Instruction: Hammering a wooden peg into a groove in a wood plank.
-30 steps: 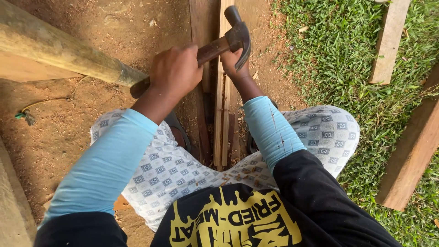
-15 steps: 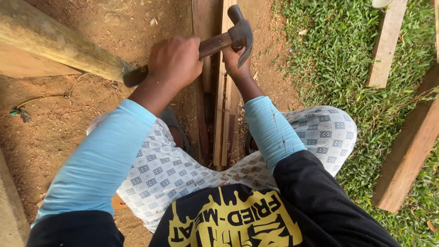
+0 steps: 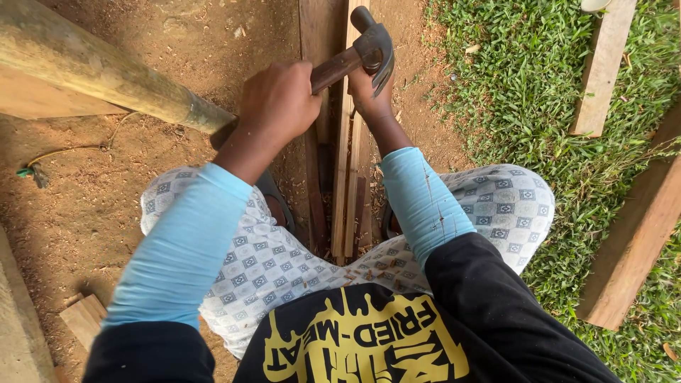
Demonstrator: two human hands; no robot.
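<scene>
My left hand (image 3: 278, 99) is closed around the brown wooden handle of a claw hammer (image 3: 372, 47). The dark metal head hangs just above my right hand (image 3: 369, 92). That hand presses down on thin pale wooden strips (image 3: 345, 177), its fingers curled around them and partly hidden under the hammer head. The strips lie on bare soil between my knees, beside a darker plank (image 3: 316, 28). I am crouching in patterned white trousers with light blue sleeves.
A thick round pole (image 3: 92, 67) slants across the upper left, close to my left hand. Two planks (image 3: 603, 64) (image 3: 638, 234) lie on the grass at right. At lower left there is a small wood block (image 3: 84, 319). A green cord (image 3: 32, 172) lies on the soil.
The hammer head has risen slightly and my left hand has shifted a little up and right. My right hand stays on the strips. The view has shifted, showing the wood block at lower left.
</scene>
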